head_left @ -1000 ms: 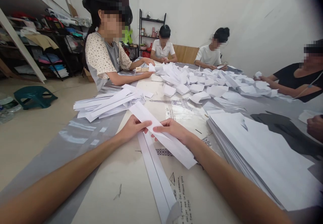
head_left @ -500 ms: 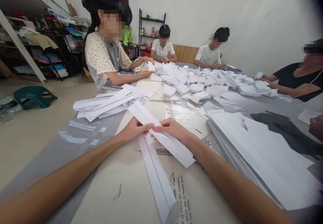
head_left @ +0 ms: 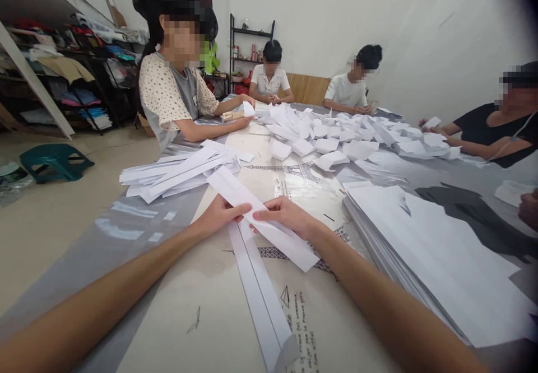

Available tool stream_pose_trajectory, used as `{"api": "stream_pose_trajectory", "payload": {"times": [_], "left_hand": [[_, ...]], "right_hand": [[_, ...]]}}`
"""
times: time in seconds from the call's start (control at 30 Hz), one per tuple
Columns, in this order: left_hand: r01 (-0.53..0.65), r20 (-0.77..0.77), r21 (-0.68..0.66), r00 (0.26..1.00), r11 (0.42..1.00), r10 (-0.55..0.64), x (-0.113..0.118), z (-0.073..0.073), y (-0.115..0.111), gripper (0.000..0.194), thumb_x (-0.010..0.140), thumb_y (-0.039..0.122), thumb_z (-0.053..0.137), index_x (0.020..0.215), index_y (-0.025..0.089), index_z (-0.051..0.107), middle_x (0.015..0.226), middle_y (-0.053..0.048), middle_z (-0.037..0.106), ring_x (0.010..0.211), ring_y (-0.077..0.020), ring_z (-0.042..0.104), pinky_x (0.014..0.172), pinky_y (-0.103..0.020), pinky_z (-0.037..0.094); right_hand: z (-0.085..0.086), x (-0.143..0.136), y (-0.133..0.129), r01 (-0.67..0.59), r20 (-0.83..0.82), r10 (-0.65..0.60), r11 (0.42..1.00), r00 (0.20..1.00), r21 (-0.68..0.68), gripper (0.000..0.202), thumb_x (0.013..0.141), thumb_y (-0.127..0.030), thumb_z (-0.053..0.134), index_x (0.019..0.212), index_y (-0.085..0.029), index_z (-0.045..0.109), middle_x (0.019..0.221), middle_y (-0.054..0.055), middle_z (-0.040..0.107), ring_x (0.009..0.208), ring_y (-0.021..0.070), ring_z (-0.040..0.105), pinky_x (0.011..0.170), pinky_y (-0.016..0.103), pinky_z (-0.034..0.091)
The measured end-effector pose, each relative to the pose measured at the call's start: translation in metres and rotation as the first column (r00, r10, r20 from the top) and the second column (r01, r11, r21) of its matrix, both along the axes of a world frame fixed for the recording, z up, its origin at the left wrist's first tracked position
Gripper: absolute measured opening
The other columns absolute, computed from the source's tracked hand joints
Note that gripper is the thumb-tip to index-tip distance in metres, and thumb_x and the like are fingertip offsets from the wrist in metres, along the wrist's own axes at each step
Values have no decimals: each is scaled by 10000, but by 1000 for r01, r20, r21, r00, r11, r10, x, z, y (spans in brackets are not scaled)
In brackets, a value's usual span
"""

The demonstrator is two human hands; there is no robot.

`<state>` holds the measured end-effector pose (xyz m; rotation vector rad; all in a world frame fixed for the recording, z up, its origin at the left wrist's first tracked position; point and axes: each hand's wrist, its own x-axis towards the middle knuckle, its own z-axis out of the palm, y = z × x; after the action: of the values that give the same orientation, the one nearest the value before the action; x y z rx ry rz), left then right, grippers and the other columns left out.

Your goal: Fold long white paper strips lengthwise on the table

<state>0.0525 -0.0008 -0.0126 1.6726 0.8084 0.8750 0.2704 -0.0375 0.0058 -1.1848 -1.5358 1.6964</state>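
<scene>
Between my two hands lies a folded white paper strip (head_left: 260, 216), slanting from upper left to lower right, with a long tail (head_left: 258, 289) running down toward me and curling at its near end. My left hand (head_left: 221, 216) pinches the upper part, thumb on top and fingers underneath. On the lower right section, my right hand (head_left: 288, 216) grips with its thumb on the paper and its fingers partly hidden below. The strip is held just above a cream tablecloth (head_left: 189, 294) printed with Eiffel towers and lettering.
Loose paper strips (head_left: 176, 174) are heaped at the left edge. A tall stack of white sheets (head_left: 428, 250) stands on the right, and folded paper pieces (head_left: 328, 132) pile up further back. Several people sit around the table; one (head_left: 176, 82) holds a wooden item and paper.
The paper strip and my hands have shifted very slightly, with my thumbs a little farther apart. At the far right, a person's hand has lifted a piece of paper slightly.
</scene>
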Motion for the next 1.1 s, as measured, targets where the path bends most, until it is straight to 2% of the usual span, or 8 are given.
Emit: {"api": "stream_pose_trajectory", "payload": {"times": [0.13, 0.23, 0.47, 0.67, 0.83, 1.1], "left_hand": [[-42, 55, -21, 998, 999, 43, -1, -1, 2, 329, 812, 391, 704, 643, 161, 540, 533, 39, 461, 496, -90, 412, 476, -216, 317], [-43, 94, -27, 995, 999, 45, 0, -2, 3, 341, 819, 386, 696, 630, 165, 518, 518, 49, 431, 482, -82, 382, 472, -216, 296], [-32, 70, -5, 997, 999, 32, 1, 0, 2, 337, 828, 399, 701, 652, 154, 552, 540, 35, 475, 501, -86, 413, 474, -212, 322], [11, 19, -20, 1000, 1000, -11, 1, 1, 1, 319, 799, 427, 724, 706, 138, 628, 612, -5, 576, 551, -111, 497, 499, -215, 389], [8, 79, -37, 997, 999, -5, 1, -1, 4, 317, 798, 406, 728, 669, 140, 614, 576, 14, 550, 530, -98, 476, 496, -209, 362], [15, 102, -42, 995, 999, -10, -1, -2, 4, 322, 826, 402, 731, 678, 138, 621, 563, 18, 534, 518, -89, 451, 486, -210, 324]], "right_hand": [[4, -1, -1, -43, -44, 40, 996, 998, -82, 319, 765, -463, 813, 978, -225, 804, 991, 79, 783, 876, 221, 724, 697, 300, 564], [5, -2, -1, -40, -64, 34, 993, 997, -110, 304, 765, -455, 819, 951, -214, 805, 991, 88, 784, 902, 239, 736, 723, 316, 590], [-1, -1, -1, -27, -56, 24, 998, 998, -59, 276, 771, -441, 812, 890, -191, 809, 960, 94, 787, 878, 230, 731, 736, 322, 593], [2, -3, -1, -12, -72, 7, 998, 997, -62, 341, 742, -469, 831, 942, -193, 809, 952, 89, 788, 857, 217, 732, 739, 312, 586], [1, -3, 0, -11, -77, 5, 997, 997, -72, 319, 756, -470, 823, 921, -197, 810, 1002, 97, 783, 868, 224, 745, 755, 312, 593], [0, -2, 1, 9, -70, -13, 998, 997, -64, 307, 736, -455, 841, 883, -187, 811, 975, 98, 785, 831, 213, 739, 730, 309, 599]]}}
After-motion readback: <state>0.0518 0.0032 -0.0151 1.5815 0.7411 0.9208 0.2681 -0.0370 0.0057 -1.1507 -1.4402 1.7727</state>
